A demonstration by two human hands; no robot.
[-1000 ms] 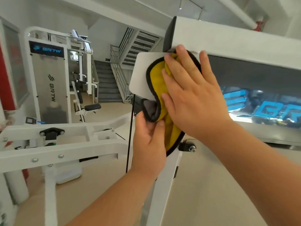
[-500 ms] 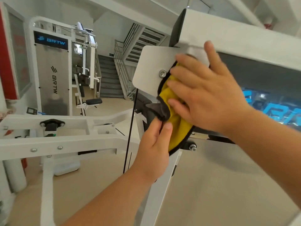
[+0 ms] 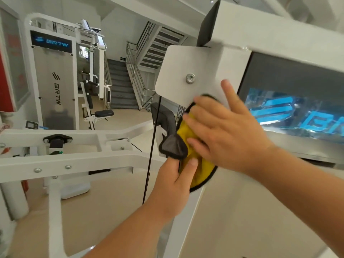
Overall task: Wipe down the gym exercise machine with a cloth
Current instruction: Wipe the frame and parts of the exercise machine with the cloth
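Observation:
A yellow cloth (image 3: 197,164) with a black hem and a grey underside lies against the white upright of the gym machine (image 3: 242,30), just below a white bracket plate (image 3: 178,71) with one bolt. My right hand (image 3: 227,135) presses flat on the cloth with fingers spread and straight. Lower down, my left hand (image 3: 173,185) pinches the cloth's folded lower left edge between thumb and fingers. Most of the cloth is hidden under my hands.
A thin black cable (image 3: 151,151) hangs just left of my left hand. A white frame arm (image 3: 74,161) of the machine crosses at the left. A glossy dark panel (image 3: 297,108) with a blue logo is on the right. Another machine (image 3: 54,77) and stairs (image 3: 122,86) stand behind.
My right hand has slid the cloth down the upright, uncovering the bracket plate and its bolt. My left hand has followed downward, still pinching the cloth's edge.

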